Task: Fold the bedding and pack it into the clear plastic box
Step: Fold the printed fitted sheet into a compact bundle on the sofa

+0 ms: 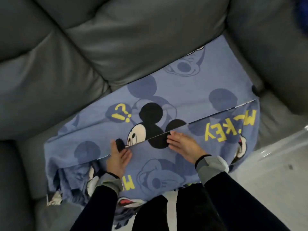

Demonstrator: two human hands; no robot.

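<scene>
bedding (pixel 166 97) — one blue sheet — lies folded on the grey sofa (pixel 100 39). two hands, left hand (pixel 118 157) and right hand (pixel 185 145), press flat on it, fingers straight. one clear plastic box (pixel 283 144), at right, is cut off.

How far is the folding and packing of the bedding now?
Done: one fold, a top layer lies over the blue bedding on the sofa. In hand: left hand and right hand press flat along its edge. Left: more folds, then packing.

Left hand (pixel 118 157) and right hand (pixel 184 146) flat, palms down.
</scene>
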